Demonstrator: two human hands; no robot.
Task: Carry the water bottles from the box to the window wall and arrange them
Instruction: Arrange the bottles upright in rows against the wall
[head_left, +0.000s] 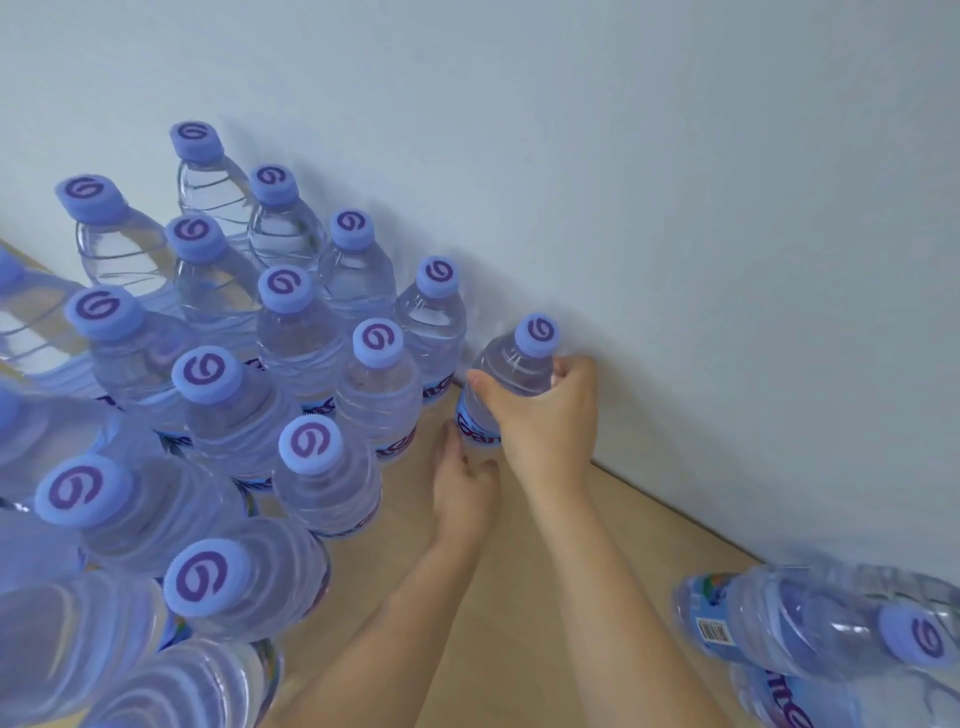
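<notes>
Bottle: we see clear plastic water bottle w/ blue cap (511, 382) upright at white wall (675, 208), beside bottle rows (291, 332).
R hand (545, 415): wraps its shoulder.
L hand (465, 478): fingers around its base.
Floor: wood (519, 597).

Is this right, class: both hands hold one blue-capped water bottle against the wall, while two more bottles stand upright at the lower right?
Not quite. The head view shows the two bottles at the lower right lying on their sides, not upright. The rest holds: the right hand and left hand both hold one blue-capped water bottle against the wall.
</notes>
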